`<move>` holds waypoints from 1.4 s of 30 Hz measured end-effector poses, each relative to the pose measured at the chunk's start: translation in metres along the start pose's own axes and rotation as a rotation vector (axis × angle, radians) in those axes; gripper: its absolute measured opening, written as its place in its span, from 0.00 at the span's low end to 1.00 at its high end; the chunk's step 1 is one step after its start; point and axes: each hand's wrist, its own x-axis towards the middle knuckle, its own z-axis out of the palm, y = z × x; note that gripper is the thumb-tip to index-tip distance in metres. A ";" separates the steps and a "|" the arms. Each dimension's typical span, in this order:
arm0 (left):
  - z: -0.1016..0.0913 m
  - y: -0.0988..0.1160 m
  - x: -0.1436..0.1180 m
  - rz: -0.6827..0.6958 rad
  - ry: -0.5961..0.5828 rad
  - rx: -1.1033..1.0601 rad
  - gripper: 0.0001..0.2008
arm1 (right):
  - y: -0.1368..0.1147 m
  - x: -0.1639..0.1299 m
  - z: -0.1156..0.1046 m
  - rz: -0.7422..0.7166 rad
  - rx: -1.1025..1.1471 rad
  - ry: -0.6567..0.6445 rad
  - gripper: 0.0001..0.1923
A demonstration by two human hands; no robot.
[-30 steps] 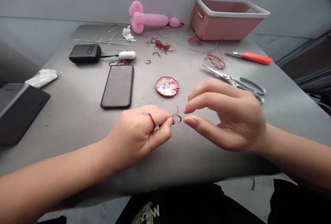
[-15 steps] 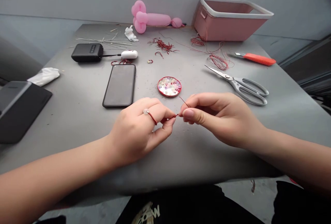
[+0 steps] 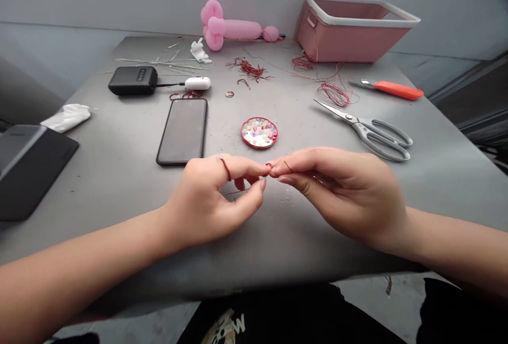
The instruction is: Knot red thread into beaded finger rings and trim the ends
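My left hand [image 3: 222, 190] and my right hand [image 3: 341, 190] meet fingertip to fingertip above the near part of the table. Between them is a small loop of thin red cord [image 3: 269, 168], pinched by both hands. One loose cord end sticks up by my right index finger, and a thin strand shows under my left fingers. A red cord ring [image 3: 225, 168] circles a finger of my left hand. Just beyond my fingertips lies a round red-rimmed dish [image 3: 259, 147] of pale and pink beads. Exactly how the cord runs between the fingers is too small to make out.
Scissors [image 3: 363, 128] and an orange-handled cutter [image 3: 397, 90] lie to the right. A phone [image 3: 182, 132], a black power bank [image 3: 133, 80] and a dark stand [image 3: 35, 169] are leftward. Red cord bundles [image 3: 335, 94], a pink balloon [image 3: 242, 29] and a pink bin [image 3: 353, 42] sit farther back.
My left hand has turned, its thumb and index finger now farther apart. My right fingers have straightened, and the red cord now shows as a small loop between the fingertips.
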 end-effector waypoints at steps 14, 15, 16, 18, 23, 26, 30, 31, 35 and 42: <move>-0.001 0.003 -0.003 0.051 0.084 0.092 0.04 | -0.002 -0.002 0.000 -0.267 -0.200 0.066 0.09; -0.001 0.004 -0.002 0.011 0.062 0.056 0.03 | -0.001 -0.001 0.000 -0.236 -0.192 0.058 0.09; -0.001 0.004 -0.002 -0.027 0.032 0.016 0.03 | -0.001 0.000 0.000 -0.198 -0.186 0.040 0.08; -0.001 0.005 -0.003 -0.074 -0.021 -0.054 0.02 | -0.001 0.003 0.000 -0.106 -0.172 -0.013 0.07; 0.002 0.003 -0.003 -0.219 0.006 -0.302 0.07 | 0.002 0.006 -0.001 0.055 -0.012 -0.069 0.05; 0.001 0.004 0.001 -0.366 -0.030 -0.547 0.12 | 0.005 0.007 -0.001 -0.008 0.045 -0.046 0.05; -0.001 0.005 0.005 -0.434 -0.072 -0.600 0.04 | 0.006 0.006 -0.001 -0.065 -0.019 -0.006 0.05; 0.000 0.004 0.005 -0.431 -0.048 -0.588 0.04 | 0.005 0.005 0.000 -0.086 -0.054 0.012 0.05; 0.002 0.004 0.001 -0.376 0.059 -0.520 0.06 | 0.001 0.001 0.003 -0.216 -0.172 0.060 0.05; 0.004 0.009 -0.005 -0.145 0.135 -0.135 0.08 | 0.001 -0.002 0.011 -0.603 -0.386 0.144 0.05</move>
